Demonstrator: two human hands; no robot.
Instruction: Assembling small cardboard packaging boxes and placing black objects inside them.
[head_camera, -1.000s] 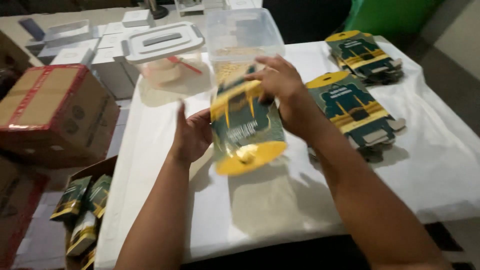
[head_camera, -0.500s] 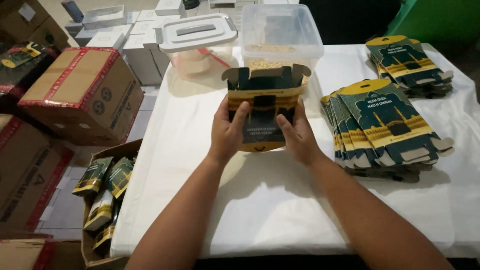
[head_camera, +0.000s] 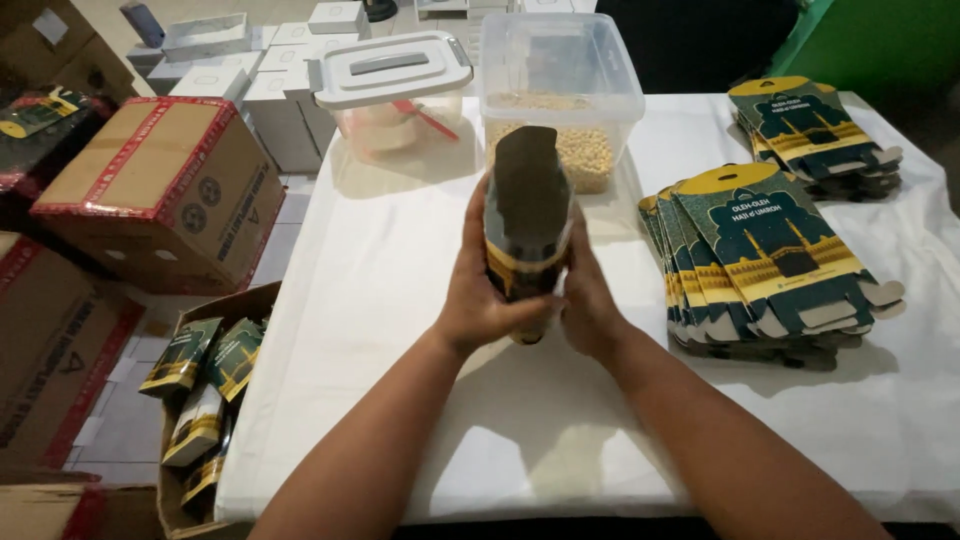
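I hold a dark green and yellow folding carton (head_camera: 526, 215) upright above the white table (head_camera: 400, 330), its narrow side and open top flap facing me. My left hand (head_camera: 482, 290) grips its left side with the thumb across the lower front. My right hand (head_camera: 588, 300) presses on its right side and lower edge. Both hands are closed around the one carton, near the middle of the table.
Two stacks of flat printed cartons lie right (head_camera: 770, 260) and far right (head_camera: 815, 135). A clear tub of pale beans (head_camera: 560, 95) and a lidded clear tub (head_camera: 395, 90) stand at the back. Left of the table are brown boxes (head_camera: 150, 195); an open box of finished cartons (head_camera: 205, 380).
The carton was held flat with its front facing me; now it is turned edge-on and stands upright, squeezed open between both hands. The view has tilted slightly.
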